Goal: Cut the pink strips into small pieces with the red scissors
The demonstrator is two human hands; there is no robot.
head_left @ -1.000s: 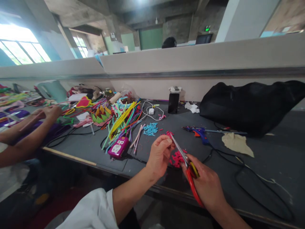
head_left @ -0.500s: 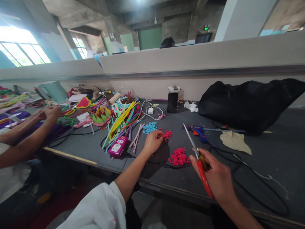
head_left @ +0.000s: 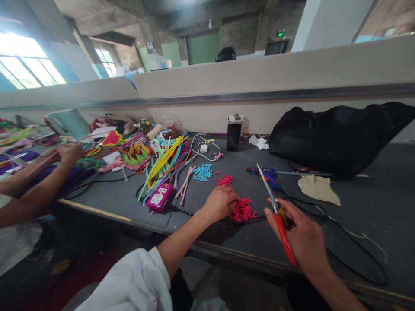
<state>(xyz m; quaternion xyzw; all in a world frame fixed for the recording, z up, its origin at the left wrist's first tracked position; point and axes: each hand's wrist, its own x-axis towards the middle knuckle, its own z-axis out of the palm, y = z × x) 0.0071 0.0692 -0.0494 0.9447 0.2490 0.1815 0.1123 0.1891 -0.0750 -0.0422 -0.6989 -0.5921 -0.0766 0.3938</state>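
My left hand (head_left: 222, 202) reaches to the left edge of the larger pile of short red pieces (head_left: 243, 210), its fingers curled together and their tips partly hidden against the pile. Whatever they pinch is too small to make out. In my right hand (head_left: 301, 236) is a pair of scissors (head_left: 285, 242) with red handles, the blades pointing up and away to the left. Behind my left hand lies a smaller red pile (head_left: 226, 179), and beside that a pile of short light-blue pieces (head_left: 203, 172).
A purple power socket (head_left: 160, 197) stands left, by a heap of coloured fuzzy stems (head_left: 165, 162). Behind the scissors lies a blue glue gun (head_left: 270, 178) with a black cord. A phone (head_left: 233, 137) and black bag (head_left: 337, 140) are farther back. Another person's hands (head_left: 66, 153) work at left.
My left hand has moved from the smaller red pile, nearer and to the right, to the larger one. My right hand with the scissors has shifted slightly right.
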